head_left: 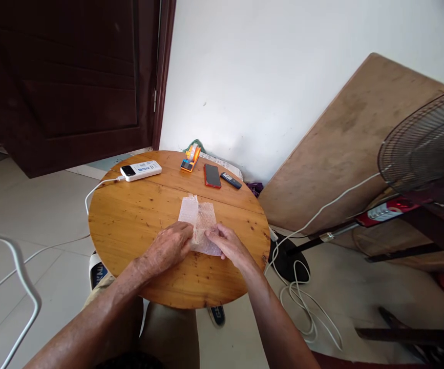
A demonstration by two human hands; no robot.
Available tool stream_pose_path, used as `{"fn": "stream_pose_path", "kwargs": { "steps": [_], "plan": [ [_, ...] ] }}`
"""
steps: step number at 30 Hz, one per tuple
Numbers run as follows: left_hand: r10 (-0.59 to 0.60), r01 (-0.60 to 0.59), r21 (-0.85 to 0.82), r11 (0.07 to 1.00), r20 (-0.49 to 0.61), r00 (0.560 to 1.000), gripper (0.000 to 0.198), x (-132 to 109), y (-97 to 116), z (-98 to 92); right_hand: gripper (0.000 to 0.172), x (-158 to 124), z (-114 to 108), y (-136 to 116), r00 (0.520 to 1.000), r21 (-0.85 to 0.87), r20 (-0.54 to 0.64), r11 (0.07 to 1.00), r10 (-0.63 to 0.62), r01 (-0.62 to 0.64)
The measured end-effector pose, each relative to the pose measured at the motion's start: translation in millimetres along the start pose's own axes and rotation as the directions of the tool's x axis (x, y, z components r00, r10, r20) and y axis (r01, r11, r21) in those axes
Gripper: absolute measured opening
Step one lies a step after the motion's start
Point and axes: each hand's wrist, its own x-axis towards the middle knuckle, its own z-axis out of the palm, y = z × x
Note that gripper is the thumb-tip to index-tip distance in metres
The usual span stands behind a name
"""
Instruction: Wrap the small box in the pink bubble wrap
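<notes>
A piece of bubble wrap (205, 218), partly folded over itself, lies on the round wooden table (129, 220). My left hand (172, 246) is closed at its left edge, fingers curled against the plastic. On the opposite side my right hand (229, 245) pinches the wrap, thumb on top and fingers round the right edge. Whether anything lies inside the folds, I cannot tell.
Toward the back of the table are a white power bank (147, 170) with a cable, an orange tape dispenser (191, 158), a red-edged phone (212, 176) and a small dark device (231, 180). A standing fan (429, 138) and loose white cable (302, 302) are at right.
</notes>
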Motion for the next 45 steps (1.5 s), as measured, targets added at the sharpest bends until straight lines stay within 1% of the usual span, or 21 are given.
{"fn": "stream_pose_path", "kwargs": {
  "steps": [2,4,6,10,13,16,18,20,22,24,27,29,31,34,38,42,45],
  "plan": [
    [-0.016,0.016,0.004,1.0,-0.004,1.0,0.017,0,0,1.1,0.031,2,1,1,1.0,0.018,0.011,1.0,0.018,-0.018],
    [-0.03,0.03,0.004,1.0,-0.004,1.0,0.017,0,0,2.1,0.031,4,4,3,1.0,0.034,-0.004,0.999,0.014,-0.014],
    [-0.037,0.037,0.006,0.999,0.0,0.999,0.017,0,0,2.7,0.029,5,8,7,0.999,0.032,-0.049,0.999,-0.003,0.004],
    [-0.05,0.05,0.028,0.998,0.015,0.999,0.017,0,1,2.7,0.024,6,18,10,0.982,-0.066,-0.184,0.997,-0.047,0.035],
    [-0.061,0.06,0.034,0.998,0.031,0.998,0.017,1,1,2.1,0.018,8,25,8,0.971,-0.089,-0.23,0.995,-0.071,0.051],
    [-0.06,0.058,0.031,0.998,0.044,0.997,0.016,2,2,1.2,0.013,11,29,7,0.967,-0.03,-0.246,0.998,-0.069,0.063],
    [-0.062,0.06,0.04,0.997,0.052,0.997,0.016,3,3,0.3,0.016,11,31,6,0.967,0.094,-0.252,0.994,-0.036,0.061],
    [-0.071,0.068,0.053,0.996,0.056,0.996,0.015,3,4,-0.8,0.024,9,31,3,0.971,0.254,-0.24,0.966,0.013,0.05],
    [-0.074,0.071,0.056,0.996,0.056,0.996,0.014,3,6,-1.6,0.034,6,32,-2,0.976,0.378,-0.212,0.925,0.049,0.035],
    [-0.071,0.069,0.053,0.996,0.048,0.996,0.013,2,7,-2.0,0.04,2,33,-8,0.983,0.455,-0.175,0.89,0.061,0.026],
    [-0.074,0.072,0.059,0.996,0.026,0.997,0.015,2,7,-1.5,0.039,0,33,-18,0.99,0.506,-0.14,0.861,0.035,0.041],
    [-0.055,0.055,0.063,0.996,0.005,0.998,0.016,2,6,-0.8,0.038,1,33,-23,0.991,0.512,-0.132,0.857,0.01,0.06],
    [-0.012,0.013,0.06,0.998,-0.029,1.0,0.017,2,4,-0.1,0.038,4,34,-26,0.993,0.497,-0.118,0.865,-0.008,0.066],
    [0.037,-0.033,0.044,0.998,-0.089,0.995,0.019,2,2,0.7,0.039,10,35,-29,0.995,0.437,-0.096,0.896,-0.039,0.078],
    [0.058,-0.058,0.001,0.998,-0.107,0.993,0.022,1,-1,1.7,0.034,15,37,-33,0.995,0.351,-0.085,0.933,-0.054,0.081],
    [0.1,-0.11,-0.067,0.992,-0.13,0.986,0.024,0,-3,2.9,0.036,10,36,-38,0.997,0.352,-0.064,0.934,-0.041,0.061],
    [0.106,-0.12,-0.095,0.988,-0.144,0.984,0.025,-2,-4,2.9,0.038,2,32,-40,0.998,0.375,-0.041,0.925,-0.044,0.057]
  ]
}}
